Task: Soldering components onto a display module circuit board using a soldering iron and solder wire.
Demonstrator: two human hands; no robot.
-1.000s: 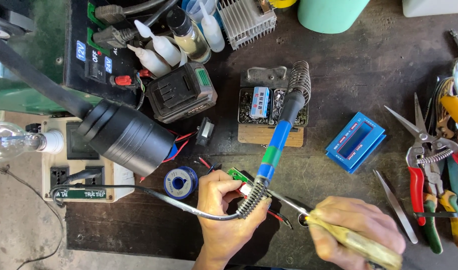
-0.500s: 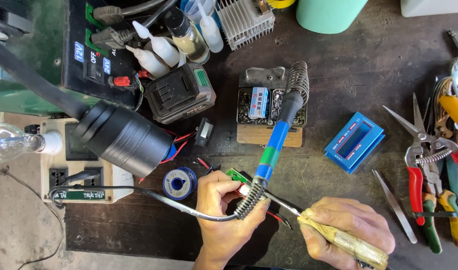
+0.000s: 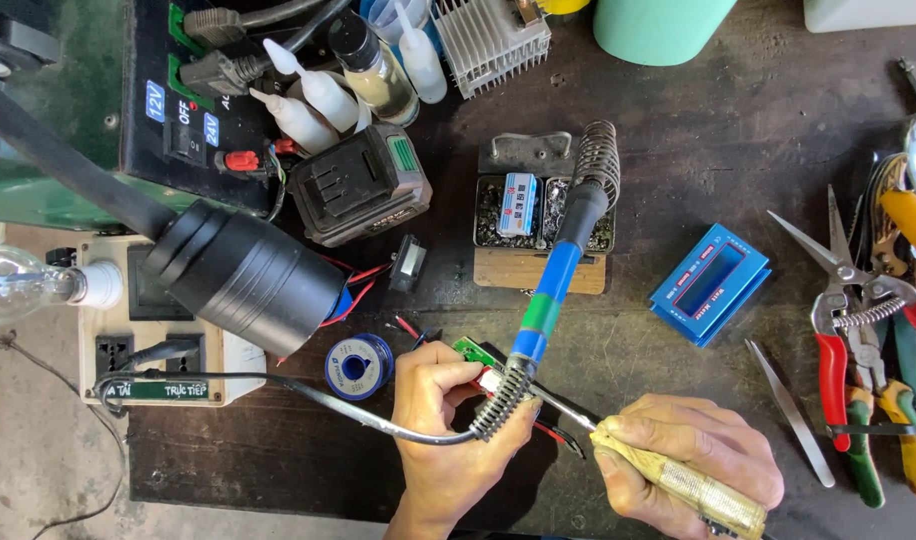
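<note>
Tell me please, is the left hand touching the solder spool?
Apart. The head view shows bare bench between the left hand and the solder spool.

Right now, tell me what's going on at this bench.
A person is working on a small green circuit board on a dark workbench. The left hand pinches the board, with a soldering iron's cable running beneath it. The right hand holds a yellow-handled tool, its metal tip at the board. The blue-handled soldering iron rests in its coil stand.

left hand (image 3: pixel 448 425) and right hand (image 3: pixel 693 455) both curled closed, close together, palms down
</note>
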